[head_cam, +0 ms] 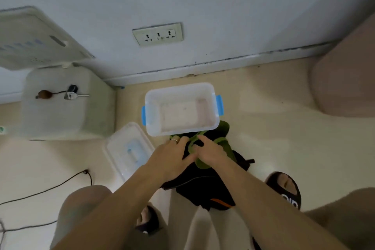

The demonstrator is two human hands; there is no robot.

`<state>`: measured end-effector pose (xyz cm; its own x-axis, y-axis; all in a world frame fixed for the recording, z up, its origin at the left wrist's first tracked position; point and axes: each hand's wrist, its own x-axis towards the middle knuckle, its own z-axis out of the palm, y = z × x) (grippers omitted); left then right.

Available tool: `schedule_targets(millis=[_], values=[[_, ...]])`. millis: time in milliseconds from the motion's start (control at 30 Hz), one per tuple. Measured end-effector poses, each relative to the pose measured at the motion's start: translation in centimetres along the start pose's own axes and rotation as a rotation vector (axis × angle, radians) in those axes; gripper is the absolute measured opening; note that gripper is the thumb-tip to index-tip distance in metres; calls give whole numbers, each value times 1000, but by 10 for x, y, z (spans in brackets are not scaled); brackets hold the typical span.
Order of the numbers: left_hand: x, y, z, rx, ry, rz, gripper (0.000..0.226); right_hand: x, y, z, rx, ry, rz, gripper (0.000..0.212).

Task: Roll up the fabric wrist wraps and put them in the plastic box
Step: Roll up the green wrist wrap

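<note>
- Your left hand is down on the pile of wraps on the floor. Its fingers bend over the dark cloth. There is a ring on one finger. You cannot tell if the hand really holds the cloth or only presses on it.
- Your right hand is just beside the left one. The two hands almost touch. Its fingers curl around the green wrap and hold it.
- The green wrap is loose and not rolled up. It lies on top of the black wraps. Part of it goes under the near edge of the plastic box.
- The black wraps are in a messy heap on the floor, between your feet and the box. One has an orange stripe.
- The plastic box is clear with blue clips on its two short sides. It is open and sits on the floor near the wall, just past your hands.
- The lid of the box lies flat on the floor, to the left of your hands. It touches the near left corner of the box or is very close to it.
- You wear black sandals.
- A white stool stands to the left with keys on top.
- A wall socket is above the box.
- A black cable runs over the floor at the left.
</note>
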<state>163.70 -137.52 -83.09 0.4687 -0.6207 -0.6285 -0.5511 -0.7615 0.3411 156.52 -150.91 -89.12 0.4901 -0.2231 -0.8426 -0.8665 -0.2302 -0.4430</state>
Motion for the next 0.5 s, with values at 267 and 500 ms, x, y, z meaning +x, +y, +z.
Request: schedule_targets(millis=[267,500], values=[[-19,-14,24,-26,76,13,49,16,26,23,342,82,81,64],[-80,-13,39,-70,157,10,59,-14,26,46,556,61,83,38]])
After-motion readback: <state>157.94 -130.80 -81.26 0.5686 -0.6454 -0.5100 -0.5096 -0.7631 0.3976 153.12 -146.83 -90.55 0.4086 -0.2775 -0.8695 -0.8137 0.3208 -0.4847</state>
